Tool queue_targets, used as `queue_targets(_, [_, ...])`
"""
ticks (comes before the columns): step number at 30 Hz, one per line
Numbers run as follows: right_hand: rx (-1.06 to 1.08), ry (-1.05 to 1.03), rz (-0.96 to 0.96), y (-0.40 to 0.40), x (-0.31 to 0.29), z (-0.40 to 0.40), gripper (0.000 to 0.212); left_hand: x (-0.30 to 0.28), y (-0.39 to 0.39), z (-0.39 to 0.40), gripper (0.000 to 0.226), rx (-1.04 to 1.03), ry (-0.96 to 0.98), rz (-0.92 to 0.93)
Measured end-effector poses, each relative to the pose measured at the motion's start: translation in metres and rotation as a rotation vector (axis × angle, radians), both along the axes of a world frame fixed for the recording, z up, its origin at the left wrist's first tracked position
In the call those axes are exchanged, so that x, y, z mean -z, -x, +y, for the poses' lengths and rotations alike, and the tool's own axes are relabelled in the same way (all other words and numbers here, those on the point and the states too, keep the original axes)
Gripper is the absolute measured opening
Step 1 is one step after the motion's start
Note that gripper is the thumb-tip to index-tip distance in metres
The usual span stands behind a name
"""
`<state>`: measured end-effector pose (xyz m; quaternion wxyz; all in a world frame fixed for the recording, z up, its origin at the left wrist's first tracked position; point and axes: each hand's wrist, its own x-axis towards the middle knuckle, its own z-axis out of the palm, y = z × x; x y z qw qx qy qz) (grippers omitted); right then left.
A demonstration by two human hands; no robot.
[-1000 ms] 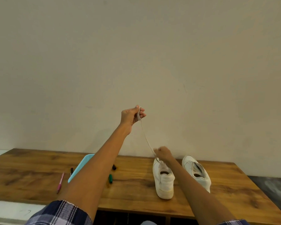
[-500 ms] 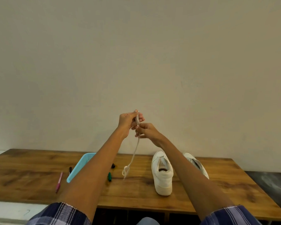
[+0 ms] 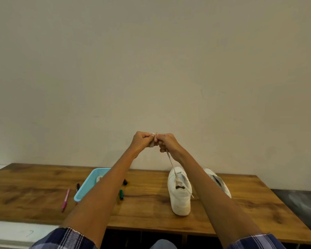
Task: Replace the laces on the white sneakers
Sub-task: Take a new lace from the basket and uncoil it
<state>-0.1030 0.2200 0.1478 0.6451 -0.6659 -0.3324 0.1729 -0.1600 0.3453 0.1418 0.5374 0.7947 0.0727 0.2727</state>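
Note:
Two white sneakers stand on the wooden table (image 3: 151, 209). The near sneaker (image 3: 180, 193) points its heel at me; the second sneaker (image 3: 218, 182) is partly hidden behind my right forearm. My left hand (image 3: 141, 141) and my right hand (image 3: 166, 141) are raised together above the table, both pinching a bunched white lace (image 3: 171, 164). The lace hangs from my right hand down over the near sneaker, with its tip beside the heel.
A light blue basket (image 3: 90, 186) sits left of centre, partly behind my left arm. A pink pen (image 3: 65, 200), a black marker (image 3: 78, 186) and a green marker (image 3: 121, 194) lie around it. A dark floor lies past the table's right edge.
My right hand rose from the near sneaker to meet my left hand. The lace, first taut to the shoe and then dangling left, now hangs over the near sneaker.

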Motion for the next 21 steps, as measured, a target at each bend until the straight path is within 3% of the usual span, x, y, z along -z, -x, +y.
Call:
queue_targets(4, [0.103,0.017,0.017,-0.001,-0.008,-0.005,0.036,0.003,0.003,-0.007,0.027,0.108,0.109,0.033])
queue_targets(12, [0.276,0.026,0.072,-0.007,-0.015,-0.006,0.034,0.003,0.002,-0.013,0.028,0.205,0.101,0.119])
queue_targets(17, [0.278,0.106,0.072,-0.013,-0.002,-0.002,0.038,-0.006,0.004,-0.022,0.024,0.256,0.318,0.073])
queue_targets(21, [0.17,0.195,-0.056,-0.009,0.007,-0.003,0.025,-0.008,0.002,-0.027,0.025,0.247,0.465,-0.008])
